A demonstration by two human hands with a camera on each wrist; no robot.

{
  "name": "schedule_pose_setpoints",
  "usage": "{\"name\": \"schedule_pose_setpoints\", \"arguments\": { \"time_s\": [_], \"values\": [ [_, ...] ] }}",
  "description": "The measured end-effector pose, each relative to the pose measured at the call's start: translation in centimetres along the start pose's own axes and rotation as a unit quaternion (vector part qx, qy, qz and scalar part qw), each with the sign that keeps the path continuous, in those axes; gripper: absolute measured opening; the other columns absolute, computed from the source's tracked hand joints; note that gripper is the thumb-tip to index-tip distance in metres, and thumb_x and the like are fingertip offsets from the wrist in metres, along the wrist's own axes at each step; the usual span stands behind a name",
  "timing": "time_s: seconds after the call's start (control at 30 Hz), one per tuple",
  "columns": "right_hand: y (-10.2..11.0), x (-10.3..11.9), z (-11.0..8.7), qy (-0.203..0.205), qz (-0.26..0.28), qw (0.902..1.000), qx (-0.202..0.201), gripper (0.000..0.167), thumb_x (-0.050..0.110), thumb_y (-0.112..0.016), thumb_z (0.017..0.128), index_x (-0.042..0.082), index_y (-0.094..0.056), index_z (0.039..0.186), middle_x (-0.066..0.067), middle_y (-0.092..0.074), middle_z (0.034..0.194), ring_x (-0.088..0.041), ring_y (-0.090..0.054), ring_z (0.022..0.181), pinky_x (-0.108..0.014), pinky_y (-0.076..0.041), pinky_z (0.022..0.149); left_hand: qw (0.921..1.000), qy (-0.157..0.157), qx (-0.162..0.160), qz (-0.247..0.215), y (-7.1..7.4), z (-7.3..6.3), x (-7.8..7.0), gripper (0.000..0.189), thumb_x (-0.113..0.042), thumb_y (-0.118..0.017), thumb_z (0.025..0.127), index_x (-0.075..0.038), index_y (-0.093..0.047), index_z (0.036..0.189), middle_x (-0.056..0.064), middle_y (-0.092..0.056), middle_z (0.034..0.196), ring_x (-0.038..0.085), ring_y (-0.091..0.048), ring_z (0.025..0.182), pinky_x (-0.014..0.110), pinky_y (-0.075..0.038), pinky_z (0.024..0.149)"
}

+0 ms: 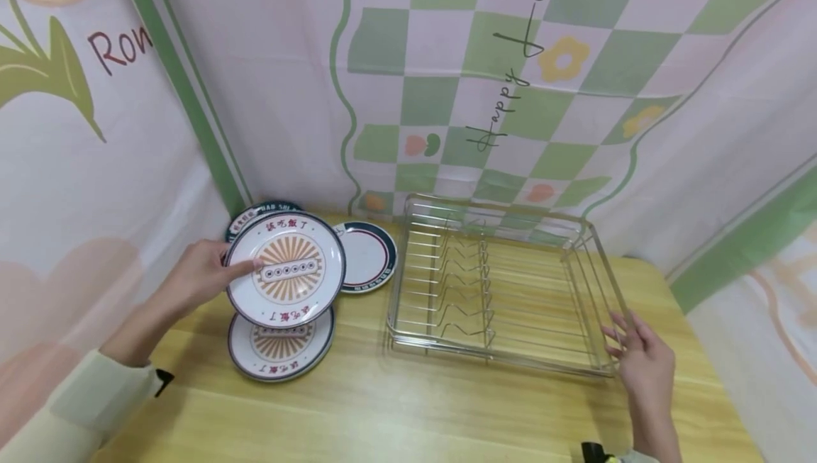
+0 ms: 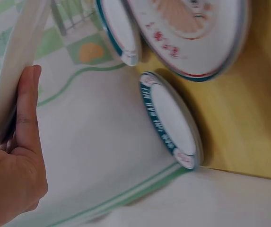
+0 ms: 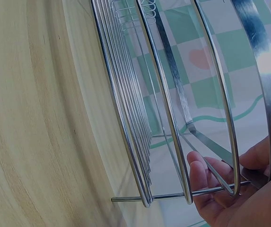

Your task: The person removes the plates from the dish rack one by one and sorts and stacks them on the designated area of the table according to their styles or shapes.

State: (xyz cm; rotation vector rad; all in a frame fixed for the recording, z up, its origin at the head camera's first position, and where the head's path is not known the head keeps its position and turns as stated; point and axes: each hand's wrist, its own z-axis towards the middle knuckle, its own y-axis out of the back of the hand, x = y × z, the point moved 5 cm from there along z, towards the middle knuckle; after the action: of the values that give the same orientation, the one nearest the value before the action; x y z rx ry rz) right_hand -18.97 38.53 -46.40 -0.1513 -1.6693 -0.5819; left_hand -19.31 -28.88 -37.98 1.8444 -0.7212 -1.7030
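Note:
My left hand (image 1: 203, 271) grips the left edge of a white plate (image 1: 287, 293) with a dark rim, an orange sunburst and red characters. Its thumb lies over the face; in the left wrist view the plate (image 2: 21, 66) appears nearly edge-on. Below it in the head view is a matching sunburst plate (image 1: 281, 362), partly covered. Green-rimmed plates lie around it, one to the right (image 1: 365, 259) and another behind (image 1: 255, 215). On the right, my right hand (image 1: 647, 360) holds the right end of a wire dish rack (image 1: 501, 359), fingers curled through its side wires (image 3: 230, 118).
The rack stands on the wooden table (image 1: 396, 413), with a row of bent wire dividers (image 1: 488, 300) along its left part. A patterned curtain (image 1: 287, 94) hangs right behind the rack and plates, and it continues along both sides.

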Motion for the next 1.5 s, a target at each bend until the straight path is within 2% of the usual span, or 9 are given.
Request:
{"name": "schedule_pose_setpoints", "arguments": {
  "time_s": [0.23,0.4,0.57,0.77,0.97,1.17,1.27,1.37,1.5],
  "values": [
    [-0.1,0.1,0.1,0.006,0.001,1.0000,0.005,0.047,0.009,-0.036,0.114,0.002,-0.034,0.161,-0.007,-0.055,0.154,0.009,-0.069,0.091,-0.016,-0.058,0.077,0.9983,0.043,0.033,-0.020,-1.1,-1.0,3.5,0.033,-0.029,-0.074,0.100,0.002,-0.071,0.089,0.003,-0.071,0.069,0.018,-0.065,0.061,0.032,-0.053,0.056],
    [-0.1,0.1,0.1,0.001,-0.003,1.0000,0.005,0.048,0.010,-0.035,0.115,0.004,-0.033,0.162,-0.010,-0.053,0.156,0.009,-0.068,0.091,-0.015,-0.058,0.078,0.9968,0.061,0.042,-0.031,-1.7,-1.4,5.0,0.033,-0.028,-0.075,0.100,0.004,-0.071,0.092,0.004,-0.071,0.069,0.019,-0.067,0.060,0.033,-0.055,0.056],
    [-0.1,0.1,0.1,0.007,-0.019,0.9998,0.007,0.048,0.010,-0.034,0.115,0.003,-0.033,0.162,-0.011,-0.053,0.156,0.010,-0.068,0.091,-0.015,-0.058,0.077,0.9964,0.067,0.044,-0.027,-2.4,-1.8,6.3,0.033,-0.028,-0.076,0.099,0.002,-0.072,0.088,0.003,-0.071,0.068,0.019,-0.065,0.059,0.032,-0.053,0.056],
    [-0.1,0.2,0.2,0.005,-0.011,0.9999,0.002,0.048,0.009,-0.035,0.114,0.003,-0.034,0.162,-0.008,-0.055,0.155,0.010,-0.068,0.089,-0.015,-0.058,0.075,0.9960,0.074,0.046,-0.022,-2.9,-2.1,7.2,0.033,-0.030,-0.076,0.098,0.001,-0.072,0.086,0.003,-0.071,0.068,0.019,-0.065,0.060,0.029,-0.051,0.058],
    [0.0,0.2,0.3,-0.007,-0.007,1.0000,-0.002,0.048,0.010,-0.036,0.115,0.006,-0.033,0.162,-0.013,-0.051,0.156,0.010,-0.068,0.087,-0.015,-0.058,0.075,0.9959,0.076,0.044,-0.021,-3.4,-2.2,7.6,0.032,-0.029,-0.077,0.098,0.001,-0.072,0.086,0.003,-0.070,0.067,0.018,-0.064,0.060,0.028,-0.050,0.057],
    [-0.1,0.2,0.2,-0.004,-0.017,0.9998,-0.002,0.047,0.010,-0.035,0.115,0.005,-0.033,0.162,-0.012,-0.051,0.156,0.011,-0.068,0.087,-0.014,-0.058,0.076,0.9950,0.081,0.052,-0.026,-3.9,-2.2,8.1,0.030,-0.026,-0.076,0.099,0.002,-0.073,0.088,0.003,-0.071,0.068,0.018,-0.063,0.061,0.028,-0.050,0.056],
    [-0.1,0.2,0.2,-0.002,-0.031,0.9995,-0.004,0.048,0.009,-0.034,0.115,0.005,-0.033,0.162,-0.017,-0.050,0.156,0.012,-0.067,0.085,-0.015,-0.058,0.075,0.9942,0.083,0.061,-0.029,-4.2,-2.1,8.4,0.029,-0.025,-0.075,0.099,0.002,-0.073,0.090,0.003,-0.071,0.069,0.018,-0.063,0.062,0.028,-0.050,0.057],
    [0.0,0.3,0.2,0.010,-0.070,0.9975,-0.004,0.047,0.009,-0.033,0.115,0.005,-0.033,0.162,-0.024,-0.047,0.156,0.014,-0.065,0.084,-0.015,-0.058,0.074,0.9931,0.089,0.069,-0.033,-4.4,-1.9,8.7,0.028,-0.024,-0.074,0.100,0.003,-0.074,0.092,0.004,-0.072,0.071,0.018,-0.063,0.064,0.029,-0.050,0.059],
    [0.0,0.3,0.2,0.022,-0.098,0.9950,0.000,0.048,0.010,-0.031,0.115,0.003,-0.031,0.162,-0.028,-0.046,0.156,0.015,-0.064,0.084,-0.015,-0.058,0.074,0.9920,0.094,0.078,-0.030,-4.6,-1.8,9.1,0.029,-0.026,-0.074,0.100,0.002,-0.074,0.093,0.004,-0.072,0.073,0.019,-0.064,0.066,0.029,-0.051,0.060]
  ]
}}
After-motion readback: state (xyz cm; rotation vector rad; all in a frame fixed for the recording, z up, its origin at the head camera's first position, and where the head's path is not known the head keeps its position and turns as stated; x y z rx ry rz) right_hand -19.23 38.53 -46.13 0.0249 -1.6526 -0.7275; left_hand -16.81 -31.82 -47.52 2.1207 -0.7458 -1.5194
